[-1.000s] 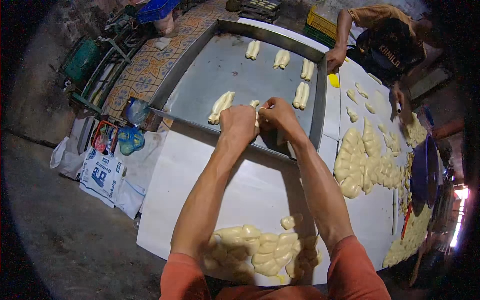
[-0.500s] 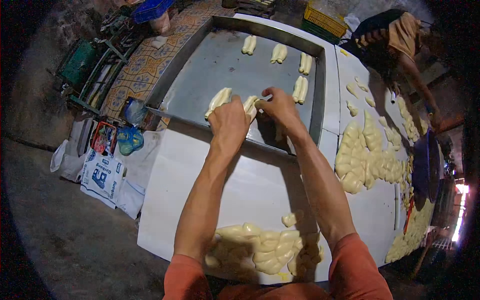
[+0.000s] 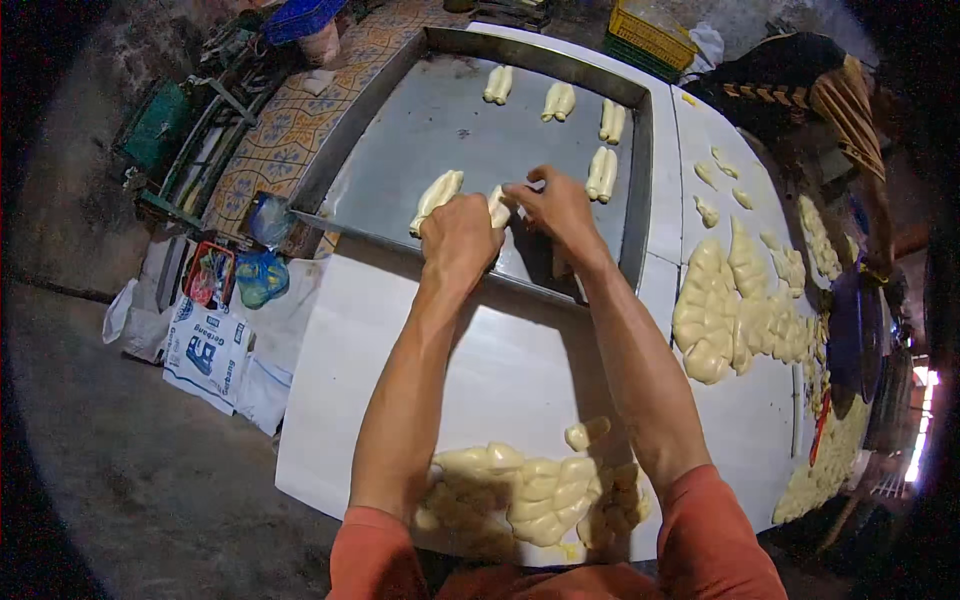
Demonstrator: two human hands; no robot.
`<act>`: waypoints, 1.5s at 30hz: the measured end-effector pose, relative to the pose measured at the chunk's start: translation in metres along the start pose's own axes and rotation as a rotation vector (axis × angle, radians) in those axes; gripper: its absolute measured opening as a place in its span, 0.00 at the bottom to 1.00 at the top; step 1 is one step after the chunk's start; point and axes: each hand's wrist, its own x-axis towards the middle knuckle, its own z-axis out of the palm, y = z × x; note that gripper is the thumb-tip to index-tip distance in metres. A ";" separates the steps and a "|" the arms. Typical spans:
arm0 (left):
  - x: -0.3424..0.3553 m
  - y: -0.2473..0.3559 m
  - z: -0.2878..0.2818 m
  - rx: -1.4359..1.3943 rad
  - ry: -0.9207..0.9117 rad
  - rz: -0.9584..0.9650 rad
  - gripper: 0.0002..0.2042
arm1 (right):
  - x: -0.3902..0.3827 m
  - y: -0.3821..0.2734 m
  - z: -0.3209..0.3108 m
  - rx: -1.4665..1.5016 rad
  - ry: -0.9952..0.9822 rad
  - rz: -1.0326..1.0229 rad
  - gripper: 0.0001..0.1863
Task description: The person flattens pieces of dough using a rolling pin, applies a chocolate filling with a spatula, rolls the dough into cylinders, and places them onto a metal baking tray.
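Note:
Inside a deep metal tray [image 3: 390, 130], both hands work at the near edge on a pale, paired dough piece [image 3: 498, 206]. My left hand [image 3: 460, 235] has its fingers curled against that piece, partly hiding it. My right hand [image 3: 553, 212] pinches the same piece from the right with thumb and finger. Just left of them lies another long dough piece [image 3: 436, 200], with several more [image 3: 602, 175] along the tray's back and right side. Near me on the white tabletop [image 3: 360, 350] is a cluster of flattened dough portions [image 3: 545, 500], partly shaded.
To the right lie large dough masses [image 3: 705, 310] and a dark tub [image 3: 852, 325]. A co-worker [image 3: 830, 100] bends over that side. Yellow and green crates [image 3: 645, 40] stand behind the tray. At the left are sacks [image 3: 205, 355], bags and a green metal machine [image 3: 155, 130].
My hands have shifted slightly toward the tray's back around the same dough piece. The co-worker has taken the hand off the tray's rim and bent further down toward the tub.

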 end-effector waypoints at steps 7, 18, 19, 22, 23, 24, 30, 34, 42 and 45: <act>0.006 -0.001 0.007 0.027 0.028 0.050 0.21 | 0.025 -0.010 0.008 -0.097 -0.175 -0.085 0.27; 0.008 0.011 0.010 0.034 0.154 0.077 0.24 | 0.019 0.000 -0.001 -0.038 -0.111 -0.199 0.23; 0.015 0.010 0.009 0.061 0.110 0.065 0.22 | 0.017 -0.004 -0.002 0.049 -0.115 -0.187 0.22; 0.030 0.016 0.017 0.081 0.099 0.008 0.17 | 0.001 -0.011 -0.019 -0.007 -0.097 -0.230 0.22; 0.032 0.017 0.020 0.082 0.095 -0.006 0.17 | -0.009 -0.016 -0.029 -0.039 -0.083 -0.257 0.22; 0.035 0.016 0.022 0.085 0.109 -0.019 0.18 | -0.018 -0.021 -0.042 -0.026 -0.075 -0.297 0.22; 0.034 0.018 0.028 0.068 0.194 0.033 0.21 | -0.098 -0.011 -0.146 0.186 -0.034 -0.159 0.21; 0.038 0.009 0.019 0.118 0.057 0.149 0.22 | -0.171 0.003 -0.197 0.182 0.007 -0.018 0.20; -0.015 0.001 -0.034 -0.085 0.367 0.203 0.25 | -0.330 0.068 -0.261 -0.074 0.018 0.170 0.17; -0.081 -0.030 -0.097 -0.105 0.364 0.081 0.23 | -0.372 0.073 -0.262 -0.158 -0.033 0.031 0.14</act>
